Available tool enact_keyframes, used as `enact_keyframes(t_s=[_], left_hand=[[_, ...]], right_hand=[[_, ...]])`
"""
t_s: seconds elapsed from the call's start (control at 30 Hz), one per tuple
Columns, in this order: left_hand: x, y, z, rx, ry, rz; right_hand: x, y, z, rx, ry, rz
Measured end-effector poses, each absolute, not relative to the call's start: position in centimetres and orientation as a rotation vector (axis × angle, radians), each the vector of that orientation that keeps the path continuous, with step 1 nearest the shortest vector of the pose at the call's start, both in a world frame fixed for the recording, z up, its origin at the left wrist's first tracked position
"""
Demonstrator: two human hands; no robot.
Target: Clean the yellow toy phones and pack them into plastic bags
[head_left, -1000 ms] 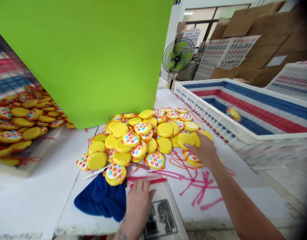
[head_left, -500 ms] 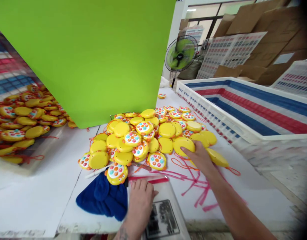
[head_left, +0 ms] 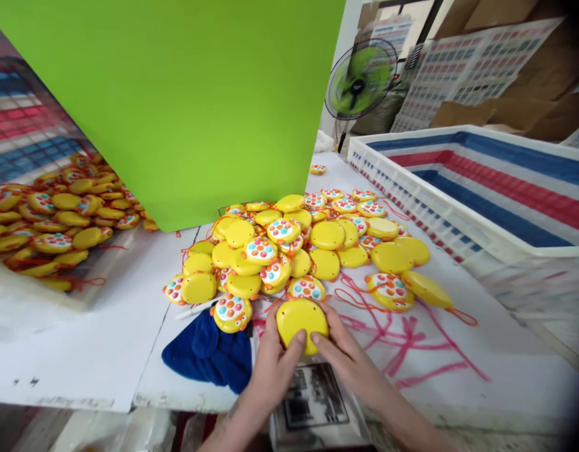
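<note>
Between my two hands is a yellow toy (head_left: 301, 321), an oval plastic piece with its plain back and small holes facing up. My left hand (head_left: 276, 355) grips its left side, thumb pressed on the back. On the other side my right hand (head_left: 343, 351) grips it the same way. Just beyond lies a heap of similar toys (head_left: 240, 233), some plain side up, others showing white tops with coloured dots. A clear plastic bag with a dark printed picture (head_left: 315, 395) lies below my hands. Left of it is a dark blue cloth (head_left: 207, 355).
A tall green panel (head_left: 186, 113) rises behind the heap. At left stands a bin of more toys (head_left: 68, 213). A white basket with striped lining (head_left: 459, 188) is at right. Pink strings (head_left: 407, 342) lie across the table. A fan (head_left: 360, 81) stands behind.
My right hand has brought a yellow toy from the heap's right side to the front. My left hand has left the plastic bag and now grips that toy too. The view has shifted slightly.
</note>
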State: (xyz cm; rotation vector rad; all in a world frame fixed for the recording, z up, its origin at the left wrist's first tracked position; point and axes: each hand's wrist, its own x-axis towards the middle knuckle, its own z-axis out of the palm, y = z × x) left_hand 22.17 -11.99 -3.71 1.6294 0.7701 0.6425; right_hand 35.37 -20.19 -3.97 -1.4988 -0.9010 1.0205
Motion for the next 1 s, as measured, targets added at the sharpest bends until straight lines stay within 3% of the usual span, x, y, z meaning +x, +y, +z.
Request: enact_keyframes(t_s=[0.4, 0.73, 1.0], left_hand=[[21.7, -11.6, -4.4, 1.475, 0.895, 0.789], [21.1, -12.3, -4.0, 1.354, 0.733, 0.611], [16.5, -9.6, -2.7, 1.890, 0.986, 0.418]], right_hand=[[33.8, -21.1, -4.0, -1.520, -0.853, 1.054], [34.0, -20.9, -4.4, -1.498, -0.789, 1.043], [35.3, -21.6, -5.9, -1.651, -1.010, 1.161]])
